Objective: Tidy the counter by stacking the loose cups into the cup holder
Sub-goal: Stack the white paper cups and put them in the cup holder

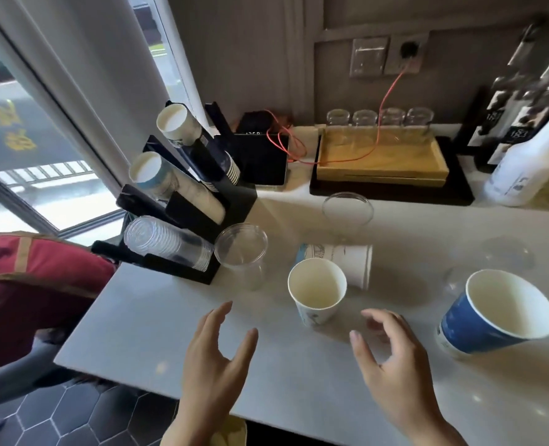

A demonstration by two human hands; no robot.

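You have a smooth, pale stone-look counter (157,320) with a soft sheen, and a matt black cup holder (234,201) on it. The white cup (317,289) and blue cup (495,313) look like matt paper. The clear cup (241,252) is glossy see-through plastic, and the tray (379,159) looks like wood.

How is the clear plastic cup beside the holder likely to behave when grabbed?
The clear plastic cup looks thin-walled and empty, so it is probably very light and may flex under the fingers. It stands upright and tall on the counter, so a sideways nudge could likely tip it.
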